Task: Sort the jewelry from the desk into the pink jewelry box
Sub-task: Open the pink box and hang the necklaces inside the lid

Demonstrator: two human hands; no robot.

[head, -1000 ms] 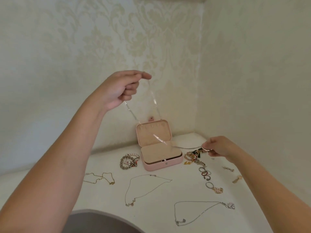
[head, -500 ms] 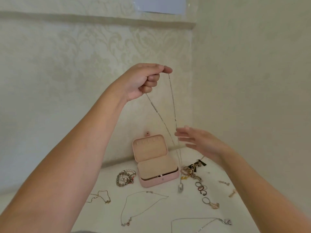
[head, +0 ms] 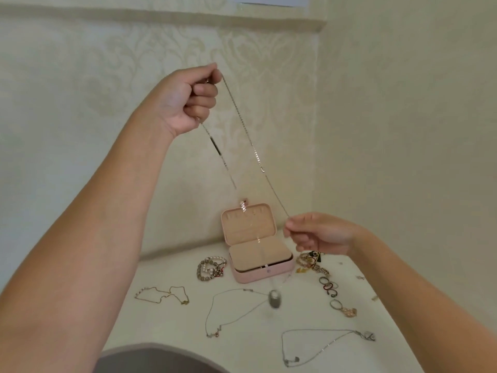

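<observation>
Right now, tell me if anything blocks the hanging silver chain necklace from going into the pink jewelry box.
Nothing visible does. The left hand and right hand hold the long silver chain necklace in the air. The pink jewelry box stands open below them, lid up, with nothing lying inside.

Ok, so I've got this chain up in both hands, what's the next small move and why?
Probably move the pendant over the open box. The left hand grips the chain high, the right hand pinches it lower, and the blurred pendant hangs low in front of the box, not over its tray.
</observation>
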